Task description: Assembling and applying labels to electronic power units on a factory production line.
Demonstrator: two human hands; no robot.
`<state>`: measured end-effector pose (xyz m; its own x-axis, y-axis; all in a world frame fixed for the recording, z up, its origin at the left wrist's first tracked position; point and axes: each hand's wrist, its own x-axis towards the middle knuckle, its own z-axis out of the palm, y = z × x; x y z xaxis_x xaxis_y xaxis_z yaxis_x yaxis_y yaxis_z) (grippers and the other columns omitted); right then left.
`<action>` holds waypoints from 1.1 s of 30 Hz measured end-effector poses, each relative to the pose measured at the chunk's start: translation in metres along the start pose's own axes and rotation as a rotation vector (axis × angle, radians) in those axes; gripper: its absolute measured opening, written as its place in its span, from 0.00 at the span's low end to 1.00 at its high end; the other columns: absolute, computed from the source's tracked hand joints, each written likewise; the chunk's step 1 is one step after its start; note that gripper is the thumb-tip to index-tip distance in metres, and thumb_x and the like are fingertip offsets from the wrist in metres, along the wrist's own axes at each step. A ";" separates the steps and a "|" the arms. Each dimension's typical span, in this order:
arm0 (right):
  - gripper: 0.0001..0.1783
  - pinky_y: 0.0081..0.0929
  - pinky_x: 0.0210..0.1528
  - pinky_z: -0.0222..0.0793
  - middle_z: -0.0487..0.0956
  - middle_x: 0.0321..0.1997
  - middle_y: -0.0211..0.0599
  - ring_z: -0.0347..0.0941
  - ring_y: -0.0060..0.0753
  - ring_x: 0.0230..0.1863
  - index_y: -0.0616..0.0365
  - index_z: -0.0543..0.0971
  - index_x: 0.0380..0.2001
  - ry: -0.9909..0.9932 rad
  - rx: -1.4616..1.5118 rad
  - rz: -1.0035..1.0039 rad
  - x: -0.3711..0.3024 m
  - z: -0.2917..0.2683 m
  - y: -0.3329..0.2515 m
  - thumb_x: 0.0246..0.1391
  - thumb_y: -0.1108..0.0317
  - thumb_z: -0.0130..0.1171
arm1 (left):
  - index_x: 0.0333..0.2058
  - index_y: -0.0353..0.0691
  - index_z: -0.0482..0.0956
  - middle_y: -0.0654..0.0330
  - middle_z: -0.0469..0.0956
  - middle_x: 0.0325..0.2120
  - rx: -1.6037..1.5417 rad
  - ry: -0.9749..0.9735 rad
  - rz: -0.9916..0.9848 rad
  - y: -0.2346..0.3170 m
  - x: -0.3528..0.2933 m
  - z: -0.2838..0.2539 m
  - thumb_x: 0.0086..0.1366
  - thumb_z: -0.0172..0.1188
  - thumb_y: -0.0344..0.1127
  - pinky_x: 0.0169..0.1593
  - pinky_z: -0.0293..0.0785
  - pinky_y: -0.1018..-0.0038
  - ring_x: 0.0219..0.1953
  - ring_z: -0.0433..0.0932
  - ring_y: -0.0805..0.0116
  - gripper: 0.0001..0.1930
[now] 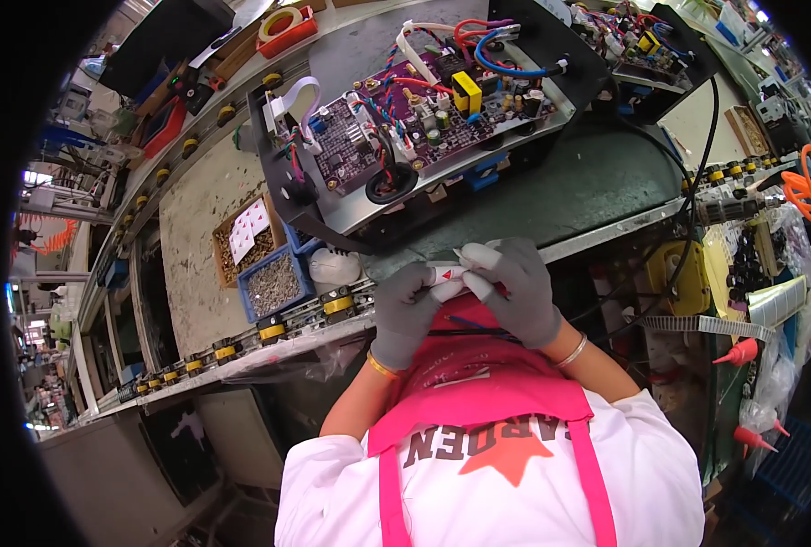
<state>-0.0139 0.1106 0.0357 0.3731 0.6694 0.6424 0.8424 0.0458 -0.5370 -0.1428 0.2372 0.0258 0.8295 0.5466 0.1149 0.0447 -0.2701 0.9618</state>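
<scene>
Both my hands wear grey gloves and meet close to my chest, just below the bench edge. My left hand and my right hand pinch a small white sticker sheet with a red mark between their fingertips. Directly above them on the dark green mat lies an open black metal chassis carrying a purple circuit board with a yellow component, capacitors and red, blue and white wires.
A blue bin of small screws and a brown box of parts with white labels sit left of my hands. A second chassis lies at the top right. An electric screwdriver with an orange coiled cord hangs right.
</scene>
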 end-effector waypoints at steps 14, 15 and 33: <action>0.16 0.23 0.34 0.65 0.76 0.29 0.31 0.70 0.28 0.29 0.58 0.74 0.42 -0.122 0.206 0.084 -0.001 0.002 0.006 0.47 0.75 0.60 | 0.32 0.34 0.80 0.61 0.79 0.27 -0.249 0.013 -0.229 -0.015 0.009 -0.004 0.55 0.63 0.29 0.33 0.69 0.81 0.28 0.74 0.78 0.06; 0.16 0.23 0.34 0.65 0.76 0.29 0.31 0.70 0.28 0.29 0.58 0.74 0.42 -0.118 0.202 0.085 0.002 0.002 0.007 0.47 0.75 0.60 | 0.31 0.34 0.80 0.63 0.78 0.26 -0.209 0.048 -0.265 -0.017 0.011 -0.007 0.56 0.62 0.29 0.31 0.68 0.82 0.27 0.73 0.80 0.06; 0.09 0.19 0.33 0.69 0.78 0.29 0.34 0.74 0.22 0.33 0.64 0.76 0.33 0.255 0.358 0.833 0.030 -0.005 0.076 0.49 0.72 0.62 | 0.33 0.33 0.79 0.64 0.77 0.24 0.001 0.050 -0.193 -0.035 0.015 -0.008 0.56 0.62 0.30 0.33 0.69 0.82 0.26 0.73 0.79 0.07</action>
<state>0.0631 0.1304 0.0175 0.9110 0.4090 0.0529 0.1118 -0.1213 -0.9863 -0.1361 0.2607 -0.0039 0.7767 0.6271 -0.0589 0.2005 -0.1574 0.9670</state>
